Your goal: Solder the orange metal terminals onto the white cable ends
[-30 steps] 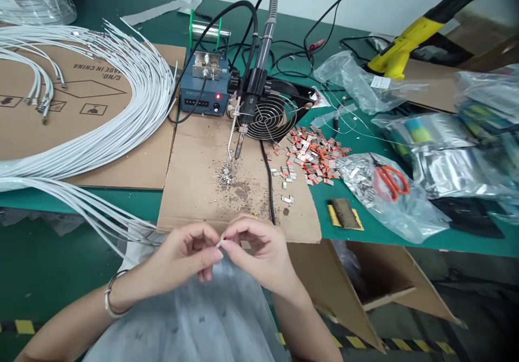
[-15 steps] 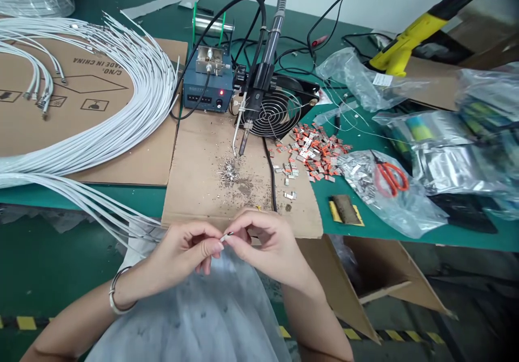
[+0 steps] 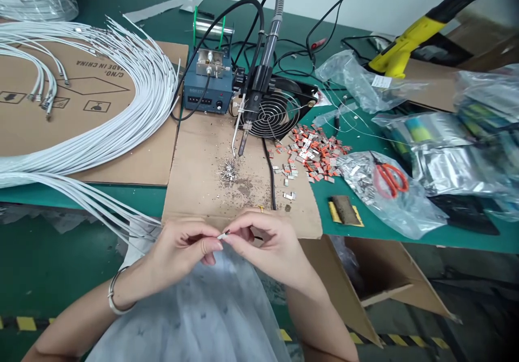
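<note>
Green bench (image 3: 168,29), cardboard sheets (image 3: 194,183), perhaps sponge (image 3: 344,210)

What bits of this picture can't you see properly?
Head view: small white piece, mostly covered by the left hand and right hand.
Head view: blue box, lettering too small to read.
Head view: yellow tool, far end cut off by the top edge.
Head view: white cables, cut off by the left edge.

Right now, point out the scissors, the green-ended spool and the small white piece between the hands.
Scissors (image 3: 388,175): head view, orange handles.
Green-ended spool (image 3: 215,29): head view, silver middle.
Small white piece (image 3: 222,236): head view, its short visible stretch.
</note>
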Demonstrator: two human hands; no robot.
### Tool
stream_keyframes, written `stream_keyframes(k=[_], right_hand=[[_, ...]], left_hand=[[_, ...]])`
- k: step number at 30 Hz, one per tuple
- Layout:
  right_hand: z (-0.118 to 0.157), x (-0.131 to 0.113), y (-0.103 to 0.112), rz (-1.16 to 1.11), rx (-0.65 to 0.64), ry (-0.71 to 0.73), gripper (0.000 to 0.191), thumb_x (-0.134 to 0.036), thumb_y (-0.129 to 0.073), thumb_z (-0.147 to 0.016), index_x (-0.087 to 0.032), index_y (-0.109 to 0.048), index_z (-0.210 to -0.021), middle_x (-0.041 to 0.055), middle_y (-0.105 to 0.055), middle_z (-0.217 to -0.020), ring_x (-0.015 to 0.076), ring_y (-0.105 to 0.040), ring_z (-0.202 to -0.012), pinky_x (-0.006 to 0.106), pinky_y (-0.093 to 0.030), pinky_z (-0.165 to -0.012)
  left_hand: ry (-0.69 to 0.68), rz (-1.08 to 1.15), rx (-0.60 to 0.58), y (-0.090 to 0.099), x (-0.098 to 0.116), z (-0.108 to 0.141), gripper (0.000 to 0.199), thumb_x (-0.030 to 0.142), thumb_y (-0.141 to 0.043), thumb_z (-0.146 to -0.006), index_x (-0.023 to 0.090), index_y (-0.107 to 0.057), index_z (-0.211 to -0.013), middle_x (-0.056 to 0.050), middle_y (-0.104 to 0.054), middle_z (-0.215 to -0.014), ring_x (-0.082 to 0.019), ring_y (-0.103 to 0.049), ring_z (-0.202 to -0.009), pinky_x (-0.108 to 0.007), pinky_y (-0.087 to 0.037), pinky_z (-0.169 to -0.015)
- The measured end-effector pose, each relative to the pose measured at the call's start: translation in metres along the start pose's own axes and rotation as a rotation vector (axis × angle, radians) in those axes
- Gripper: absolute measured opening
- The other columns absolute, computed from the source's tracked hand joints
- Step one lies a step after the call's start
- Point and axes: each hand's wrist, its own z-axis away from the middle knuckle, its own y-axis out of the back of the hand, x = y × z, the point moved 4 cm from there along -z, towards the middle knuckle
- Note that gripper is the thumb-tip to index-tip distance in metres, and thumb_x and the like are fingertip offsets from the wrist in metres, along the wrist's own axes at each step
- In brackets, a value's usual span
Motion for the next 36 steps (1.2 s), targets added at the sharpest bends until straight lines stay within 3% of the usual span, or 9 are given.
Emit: stream_keyframes(k=[3, 6, 10, 13, 17, 21, 24, 33, 36], right_hand=[[0.000, -0.001, 0.002, 0.045, -0.048, -0.037, 0.004, -0.016, -0.063, -0.076, -0.016, -0.066, -0.072, -0.0020, -0.059, -0.058, 0.0065, -0.046, -0.052, 0.019, -0.035, -0.047], [0.001, 0.002, 0.004, 0.015, -0.062, -0.084, 0.008, -0.016, -0.061, -0.077, -0.015, -0.064, -0.069, -0.0031, -0.055, -0.054, 0.0058, -0.043, -0.049, 0.018, -0.033, -0.044], [0.002, 0.005, -0.001, -0.013, -0.023, -0.047, 0.017, -0.017, -0.061, -0.077, -0.015, -0.057, -0.061, -0.0038, -0.049, -0.050, 0.0060, -0.040, -0.046, 0.019, -0.031, -0.042], [0.007, -0.001, -0.007, 0.147, 0.157, 0.158, 0.016, -0.010, -0.059, -0.076, -0.016, -0.057, -0.062, -0.0029, -0.049, -0.051, 0.0075, -0.041, -0.048, 0.022, -0.033, -0.045], [0.014, -0.011, -0.010, 0.257, 0.307, 0.404, 0.014, -0.002, -0.059, -0.072, -0.016, -0.060, -0.072, -0.0004, -0.056, -0.056, 0.0095, -0.046, -0.051, 0.025, -0.039, -0.052], [0.009, -0.003, -0.003, 0.162, 0.054, 0.114, 0.007, -0.012, -0.062, -0.075, -0.017, -0.060, -0.072, -0.0019, -0.058, -0.059, 0.0084, -0.049, -0.053, 0.022, -0.038, -0.051], [0.007, 0.000, 0.002, 0.088, 0.008, 0.023, 0.009, -0.016, -0.061, -0.077, -0.017, -0.060, -0.068, -0.0020, -0.056, -0.056, 0.0082, -0.046, -0.052, 0.022, -0.036, -0.049], [0.018, 0.020, -0.022, -0.331, 0.406, -0.007, 0.013, -0.015, -0.062, -0.075, -0.019, -0.058, -0.063, -0.0032, -0.049, -0.051, 0.0094, -0.043, -0.048, 0.024, -0.035, -0.047], [0.018, 0.021, -0.017, -0.339, 0.284, -0.018, 0.006, -0.018, -0.064, -0.074, -0.019, -0.061, -0.069, -0.0023, -0.053, -0.055, 0.0095, -0.044, -0.051, 0.023, -0.036, -0.048]], left_hand=[[-0.245, -0.328, 0.048, 0.003, 0.008, 0.002, 0.014, 0.018, -0.056, -0.084, 0.012, -0.068, -0.080, -0.002, -0.059, -0.059, -0.009, -0.054, -0.053, -0.020, -0.040, -0.051], [-0.311, -0.456, 0.069, 0.002, 0.009, 0.003, 0.013, 0.017, -0.056, -0.085, 0.012, -0.068, -0.082, -0.001, -0.054, -0.057, -0.008, -0.049, -0.051, -0.021, -0.036, -0.049], [-0.071, -0.261, 0.002, -0.002, -0.001, 0.001, 0.017, 0.025, -0.056, -0.085, 0.014, -0.068, -0.078, 0.001, -0.055, -0.052, -0.008, -0.053, -0.047, -0.018, -0.040, -0.047], [0.178, 0.058, -0.012, -0.005, -0.011, 0.000, 0.018, 0.029, -0.058, -0.082, 0.014, -0.065, -0.077, 0.002, -0.058, -0.053, -0.009, -0.055, -0.044, -0.017, -0.045, -0.044], [0.205, 0.115, -0.008, -0.003, -0.010, 0.000, 0.017, 0.029, -0.061, -0.079, 0.013, -0.066, -0.076, 0.001, -0.060, -0.056, -0.010, -0.057, -0.046, -0.018, -0.047, -0.045], [-0.023, -0.282, 0.001, 0.002, 0.003, 0.001, 0.017, 0.028, -0.057, -0.083, 0.016, -0.069, -0.079, -0.001, -0.060, -0.060, -0.010, -0.057, -0.054, -0.019, -0.044, -0.050], [-0.077, -0.391, 0.000, 0.001, 0.006, 0.002, 0.016, 0.027, -0.056, -0.084, 0.018, -0.069, -0.081, 0.000, -0.059, -0.059, -0.010, -0.055, -0.055, -0.019, -0.042, -0.050], [0.263, 0.193, 0.001, -0.013, -0.007, 0.001, 0.017, 0.030, -0.066, -0.075, 0.013, -0.063, -0.073, 0.001, -0.061, -0.057, -0.009, -0.059, -0.049, -0.018, -0.050, -0.049], [0.236, 0.175, -0.003, -0.007, -0.007, 0.000, 0.016, 0.029, -0.063, -0.078, 0.013, -0.064, -0.074, 0.000, -0.062, -0.057, -0.009, -0.059, -0.050, -0.018, -0.050, -0.051]])
